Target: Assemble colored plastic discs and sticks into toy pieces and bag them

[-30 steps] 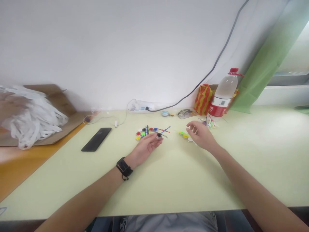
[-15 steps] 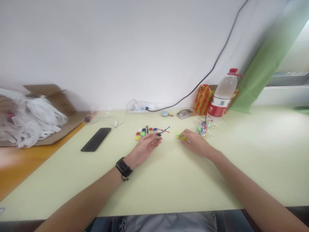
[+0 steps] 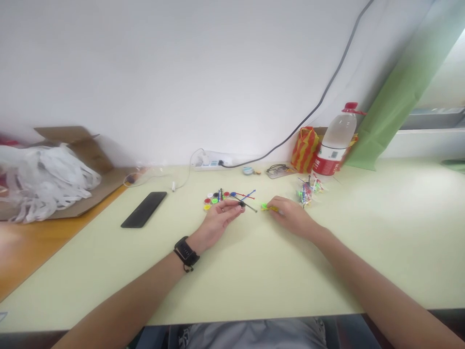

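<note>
My left hand (image 3: 218, 220) is closed on a small round black piece (image 3: 241, 204) held at its fingertips. A thin black stick (image 3: 250, 208) slants down to the right beside that piece. Just behind the hand lie small coloured discs, among them a yellow disc (image 3: 207, 207) and a red disc (image 3: 226, 194). Blue and red sticks (image 3: 248, 195) cross on the table beyond my fingers. My right hand (image 3: 292, 215) pinches small yellow and green pieces (image 3: 269, 207), partly hidden by its fingers.
A black phone (image 3: 144, 210) lies at the left. Small packets of coloured parts (image 3: 306, 193) sit behind my right hand, near a large bottle (image 3: 334, 143). A power strip (image 3: 212, 163) rests by the wall. White plastic bags (image 3: 51, 177) fill a cardboard box at far left.
My left fingers have shifted slightly, and the black piece and black stick now show more clearly. My right hand has moved slightly left with its pieces. Another person's hand at far left has gone.
</note>
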`<act>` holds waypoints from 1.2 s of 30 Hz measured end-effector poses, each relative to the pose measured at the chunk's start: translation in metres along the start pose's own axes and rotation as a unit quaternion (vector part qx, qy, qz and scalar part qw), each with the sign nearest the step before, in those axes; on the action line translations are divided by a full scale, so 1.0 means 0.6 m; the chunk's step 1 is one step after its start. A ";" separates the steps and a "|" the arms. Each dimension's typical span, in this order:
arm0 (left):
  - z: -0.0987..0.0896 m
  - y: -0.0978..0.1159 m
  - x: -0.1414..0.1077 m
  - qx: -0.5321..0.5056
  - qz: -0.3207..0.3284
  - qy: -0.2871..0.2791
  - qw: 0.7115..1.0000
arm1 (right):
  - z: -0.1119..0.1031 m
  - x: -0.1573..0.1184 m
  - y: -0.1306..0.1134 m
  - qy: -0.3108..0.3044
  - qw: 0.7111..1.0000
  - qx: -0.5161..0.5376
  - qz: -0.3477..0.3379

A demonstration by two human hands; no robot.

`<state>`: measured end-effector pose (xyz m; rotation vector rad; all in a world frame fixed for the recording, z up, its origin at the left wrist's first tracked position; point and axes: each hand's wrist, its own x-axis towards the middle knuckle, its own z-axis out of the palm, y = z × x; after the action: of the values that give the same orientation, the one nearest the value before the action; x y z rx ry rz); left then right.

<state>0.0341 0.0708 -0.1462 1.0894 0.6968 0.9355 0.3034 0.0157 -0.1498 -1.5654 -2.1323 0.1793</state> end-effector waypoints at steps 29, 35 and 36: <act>0.006 -0.015 -0.022 0.513 0.250 -0.120 0.812 | 0.014 -0.009 -0.064 -0.019 0.986 0.071 -0.151; -0.029 -0.013 0.003 0.601 0.286 -0.024 0.746 | 0.021 -0.001 -0.028 0.023 0.996 -0.032 -0.081; -0.034 -0.011 0.007 0.622 0.284 -0.012 0.729 | 0.022 0.000 -0.020 0.034 0.996 -0.051 -0.066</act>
<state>0.0207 0.0821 -0.1592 2.6310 1.0170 0.9024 0.2869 0.0142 -0.1569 -1.4584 -2.2134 -0.0266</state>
